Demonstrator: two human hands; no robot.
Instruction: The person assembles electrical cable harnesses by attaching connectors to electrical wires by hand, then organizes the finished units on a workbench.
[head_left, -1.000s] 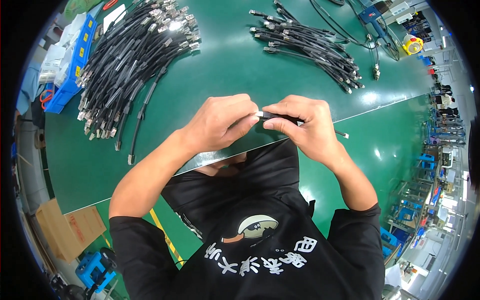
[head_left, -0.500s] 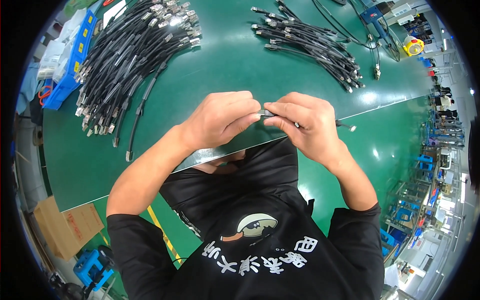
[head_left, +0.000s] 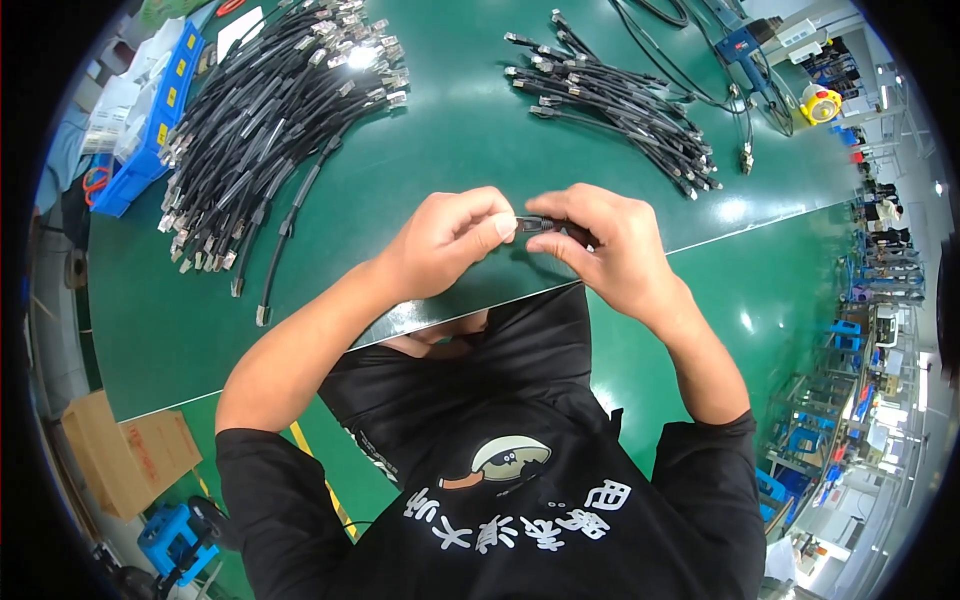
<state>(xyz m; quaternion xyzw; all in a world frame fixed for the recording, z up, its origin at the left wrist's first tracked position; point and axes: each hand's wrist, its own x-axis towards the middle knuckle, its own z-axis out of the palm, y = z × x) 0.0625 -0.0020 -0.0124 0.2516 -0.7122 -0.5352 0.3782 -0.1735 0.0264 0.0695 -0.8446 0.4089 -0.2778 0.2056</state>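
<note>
Over the table's near edge, my left hand is closed, its thumb and forefinger pinching the plug end of a short black network cable. The cable's dark ribbed boot shows between my two hands. My right hand curls around the cable behind the boot; its thumb and forefinger stand slightly apart, with a little blur at the forefinger. The rest of this cable is hidden in my right palm. A large heap of similar cables lies at the left, and a smaller bunch at the far right.
The green table ends just in front of my lap. A blue bin with clear bags stands at the left edge, beside red-handled scissors. At the far right are a blue heat gun, a yellow round device and loose cables.
My right thumb and forefinger have parted from their pinch, uncovering the boot. The cable's other end, which stuck out right of my right hand, no longer shows. The view has shifted slightly.
</note>
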